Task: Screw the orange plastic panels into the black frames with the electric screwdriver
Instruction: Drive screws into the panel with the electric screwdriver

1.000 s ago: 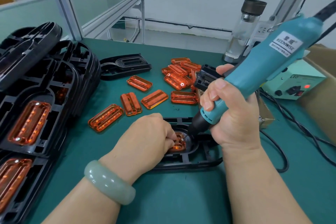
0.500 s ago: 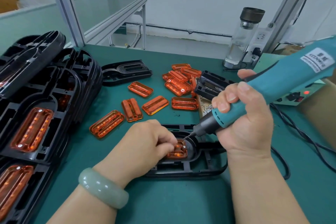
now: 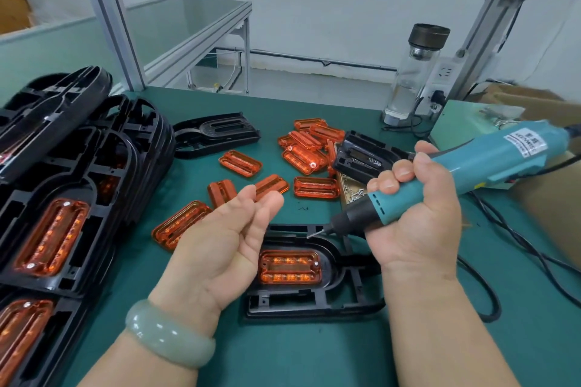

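A black frame lies on the green mat near the front, with an orange panel seated in it and a screw showing at its right end. My right hand grips the teal electric screwdriver; its bit hovers just above the frame's far edge. My left hand is lifted off the frame, palm up, fingers relaxed and holding nothing. Loose orange panels lie scattered behind.
Stacked black frames with orange panels fill the left side. A single black frame lies farther back, and another black part rests by a small screw tray. A glass bottle, a green control box and cables stand at right.
My left hand has let go of the panel and risen, turning palm up. The screwdriver has lifted off the panel and tilted flatter to the right.
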A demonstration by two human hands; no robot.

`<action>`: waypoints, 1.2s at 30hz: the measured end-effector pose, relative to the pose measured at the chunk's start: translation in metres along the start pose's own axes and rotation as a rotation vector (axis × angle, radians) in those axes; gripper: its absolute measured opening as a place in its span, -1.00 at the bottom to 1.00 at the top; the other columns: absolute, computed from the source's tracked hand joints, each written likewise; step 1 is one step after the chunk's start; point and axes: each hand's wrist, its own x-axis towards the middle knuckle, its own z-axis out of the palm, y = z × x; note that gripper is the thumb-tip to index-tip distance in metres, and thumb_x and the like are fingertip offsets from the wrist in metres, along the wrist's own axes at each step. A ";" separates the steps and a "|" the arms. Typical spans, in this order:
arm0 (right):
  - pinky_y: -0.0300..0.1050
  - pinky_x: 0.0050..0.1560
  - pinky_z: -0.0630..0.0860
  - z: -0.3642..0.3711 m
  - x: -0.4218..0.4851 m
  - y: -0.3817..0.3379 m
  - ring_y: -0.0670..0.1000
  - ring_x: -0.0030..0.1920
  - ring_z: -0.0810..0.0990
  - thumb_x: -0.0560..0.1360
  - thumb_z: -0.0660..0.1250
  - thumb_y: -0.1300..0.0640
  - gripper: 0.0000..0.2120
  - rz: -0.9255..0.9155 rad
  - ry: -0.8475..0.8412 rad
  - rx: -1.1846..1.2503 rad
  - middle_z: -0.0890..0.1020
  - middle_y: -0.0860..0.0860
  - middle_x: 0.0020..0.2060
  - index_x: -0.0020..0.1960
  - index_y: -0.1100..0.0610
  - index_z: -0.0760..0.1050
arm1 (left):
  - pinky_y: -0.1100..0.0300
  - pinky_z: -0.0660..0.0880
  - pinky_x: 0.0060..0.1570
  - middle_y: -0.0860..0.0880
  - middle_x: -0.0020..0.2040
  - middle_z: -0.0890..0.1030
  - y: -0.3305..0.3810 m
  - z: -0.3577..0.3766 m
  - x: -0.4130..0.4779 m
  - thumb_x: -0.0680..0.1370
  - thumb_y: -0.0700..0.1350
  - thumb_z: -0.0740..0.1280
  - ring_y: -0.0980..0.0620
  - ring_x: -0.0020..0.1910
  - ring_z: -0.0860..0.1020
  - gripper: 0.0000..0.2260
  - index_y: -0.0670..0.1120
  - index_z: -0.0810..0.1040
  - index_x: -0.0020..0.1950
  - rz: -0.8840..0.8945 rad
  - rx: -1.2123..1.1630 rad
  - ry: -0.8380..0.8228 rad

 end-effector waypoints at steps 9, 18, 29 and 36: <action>-0.25 -0.34 0.40 -0.001 -0.001 0.001 -0.10 -0.48 0.40 0.46 0.26 0.19 -0.90 0.006 0.044 0.017 0.43 -0.09 -0.43 -0.05 0.03 0.44 | 0.11 0.63 -0.25 -0.34 -0.03 0.63 0.004 -0.004 -0.003 0.56 -0.44 0.04 -0.22 -0.05 0.65 -0.75 -0.30 0.44 0.13 -0.080 0.018 -0.125; -0.26 -0.32 0.40 0.002 -0.002 0.003 -0.11 -0.48 0.40 0.55 0.22 0.22 -0.89 0.022 0.083 0.044 0.44 -0.09 -0.43 -0.07 0.04 0.45 | 0.40 0.45 -0.57 -0.04 -0.34 0.64 0.000 -0.001 -0.006 0.34 -0.08 0.38 0.14 -0.47 0.58 -0.81 -0.15 0.62 -0.12 0.004 0.242 -0.085; -0.26 -0.32 0.39 0.004 -0.002 0.000 -0.13 -0.49 0.39 0.55 0.23 0.19 -0.89 0.021 0.169 0.103 0.44 -0.12 -0.44 -0.11 0.01 0.43 | 0.35 0.51 -0.43 -0.11 -0.25 0.68 -0.009 -0.007 -0.006 0.51 -0.34 0.27 0.10 -0.36 0.62 -0.77 -0.12 0.70 -0.15 0.139 0.533 -0.174; -0.26 -0.32 0.39 0.003 -0.001 -0.002 -0.12 -0.48 0.39 0.53 0.26 0.19 -0.89 0.008 0.202 0.139 0.43 -0.12 -0.43 -0.12 0.01 0.42 | 0.36 0.52 -0.41 -0.13 -0.19 0.70 -0.014 -0.005 -0.010 0.48 -0.31 0.34 0.05 -0.27 0.66 -0.81 -0.09 0.58 0.02 0.175 0.605 -0.227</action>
